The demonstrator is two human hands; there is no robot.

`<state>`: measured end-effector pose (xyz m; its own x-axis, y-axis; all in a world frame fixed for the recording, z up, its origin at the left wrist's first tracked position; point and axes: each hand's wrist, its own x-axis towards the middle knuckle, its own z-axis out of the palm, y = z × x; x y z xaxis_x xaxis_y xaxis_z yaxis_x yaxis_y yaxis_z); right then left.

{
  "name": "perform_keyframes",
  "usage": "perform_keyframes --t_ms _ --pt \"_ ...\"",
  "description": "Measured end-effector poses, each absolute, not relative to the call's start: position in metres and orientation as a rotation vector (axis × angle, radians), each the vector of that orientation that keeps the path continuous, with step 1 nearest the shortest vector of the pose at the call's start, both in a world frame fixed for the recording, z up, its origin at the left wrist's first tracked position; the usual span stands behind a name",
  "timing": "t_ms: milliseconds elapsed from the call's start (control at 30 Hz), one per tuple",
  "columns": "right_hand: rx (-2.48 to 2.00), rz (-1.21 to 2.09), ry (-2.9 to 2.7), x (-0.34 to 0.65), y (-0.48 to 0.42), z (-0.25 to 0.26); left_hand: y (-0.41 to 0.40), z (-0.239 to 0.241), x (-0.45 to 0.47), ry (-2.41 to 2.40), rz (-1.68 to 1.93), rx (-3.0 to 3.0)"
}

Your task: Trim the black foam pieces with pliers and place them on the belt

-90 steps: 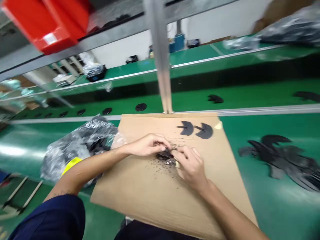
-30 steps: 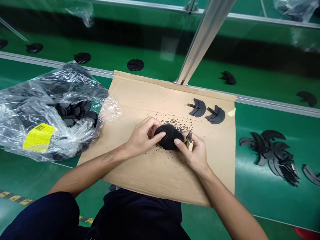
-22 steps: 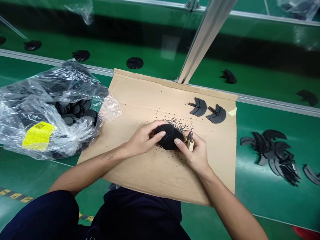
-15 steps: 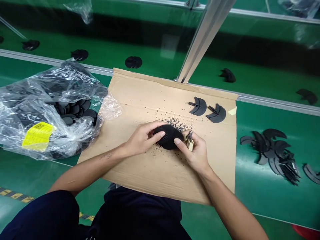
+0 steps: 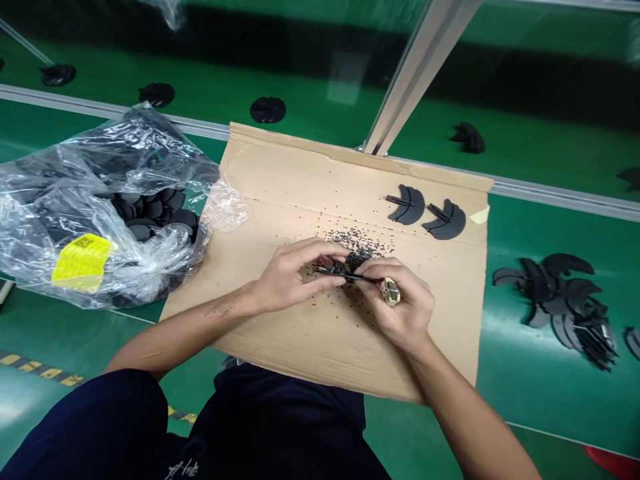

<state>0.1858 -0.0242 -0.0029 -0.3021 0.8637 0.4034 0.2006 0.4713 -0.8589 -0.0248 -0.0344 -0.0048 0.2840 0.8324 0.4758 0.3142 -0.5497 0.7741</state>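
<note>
Your left hand [image 5: 295, 277] was pinched shut on a thin black part [image 5: 341, 271], thumb and fingertips gripping its left end. The part showed edge-on, held just above the middle of the cardboard sheet [image 5: 280, 173]. Your right hand [image 5: 403, 310] was curled closed around a small tool [image 5: 390, 292] with a tan handle, and its fingers met the right end of the same part. I could not tell what the tool's tip was doing, since your fingers hid it.

Black crumbs [image 5: 357, 240] lay scattered on the cardboard sheet, thickest just beyond your hands. Two dark half-disc pieces [image 5: 407, 203] [image 5: 445, 220] sat side by side near the sheet's far right corner, close together.

Left of the sheet, a clear plastic bag [image 5: 100, 193] of black discs rested on the green counter [image 5: 525, 400], its mouth touching the sheet's left edge, with a yellow label [image 5: 83, 260] on its near side. Right of the sheet, well apart from it, lay a loose pile of black cut pieces [image 5: 555, 300]. Beyond the sheet's far edge rose a slanted metal post [image 5: 420, 73], and single black discs [image 5: 267, 109] lay spaced along the green belt behind it.
</note>
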Motion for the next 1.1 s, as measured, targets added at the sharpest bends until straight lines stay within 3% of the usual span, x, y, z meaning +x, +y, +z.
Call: perform_keyframes --t_ms 233,667,1100 --pt "-0.858 0.91 -1.793 0.1835 -0.0262 -0.0059 -0.0355 -0.0027 -0.0221 0.997 1.381 1.857" --pt "-0.692 0.659 -1.979 0.1888 -0.0264 -0.0118 -0.0373 -0.0057 -0.0255 0.934 1.274 2.181" --pt "-0.692 0.664 -1.985 0.1882 -0.0303 -0.0067 -0.0381 0.0009 -0.0255 0.872 1.322 2.164"
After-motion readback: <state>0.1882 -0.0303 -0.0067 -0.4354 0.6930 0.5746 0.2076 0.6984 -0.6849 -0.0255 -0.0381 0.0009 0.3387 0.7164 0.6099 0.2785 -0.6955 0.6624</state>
